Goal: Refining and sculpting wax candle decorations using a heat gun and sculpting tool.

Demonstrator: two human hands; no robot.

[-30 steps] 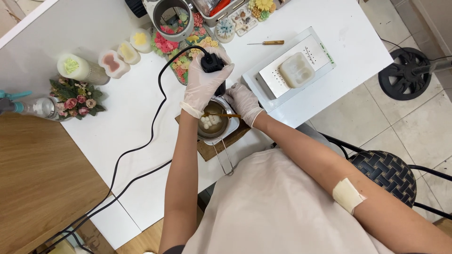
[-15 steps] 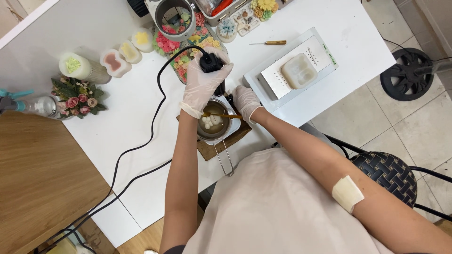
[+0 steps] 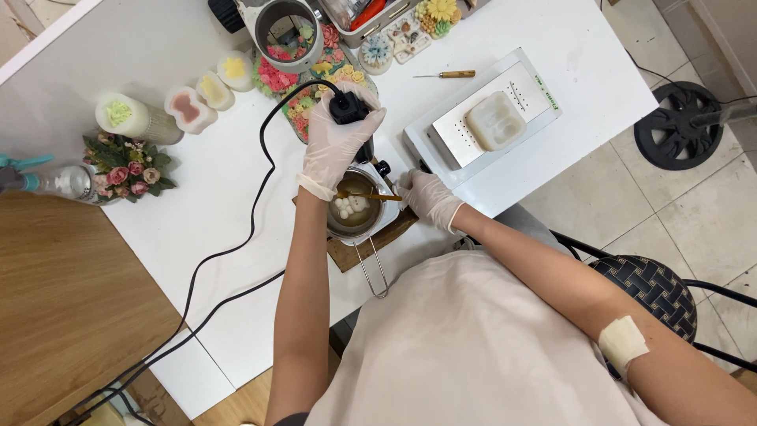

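Note:
My left hand (image 3: 337,142), in a white glove, grips a black corded tool (image 3: 351,106) pointed down over a small metal pot (image 3: 356,211). The pot holds yellowish liquid with a few white lumps and rests on a brown board (image 3: 347,254) on the white table (image 3: 197,213). My right hand (image 3: 426,197), also gloved, holds a thin wooden stick (image 3: 364,196) that reaches across the pot's mouth. A wire handle (image 3: 371,272) sticks out from the pot toward me.
A metal tray with a white mould (image 3: 495,120) lies to the right. Flower-shaped candles (image 3: 284,75), small cups (image 3: 189,106), a bouquet (image 3: 126,170) and a screwdriver (image 3: 448,75) lie at the back. The black cord (image 3: 229,252) runs left. A wooden table (image 3: 71,308) stands at left.
My right hand has slid a little to the right of the pot, and the stick now lies across the pot's opening. The left hand and tool have hardly moved.

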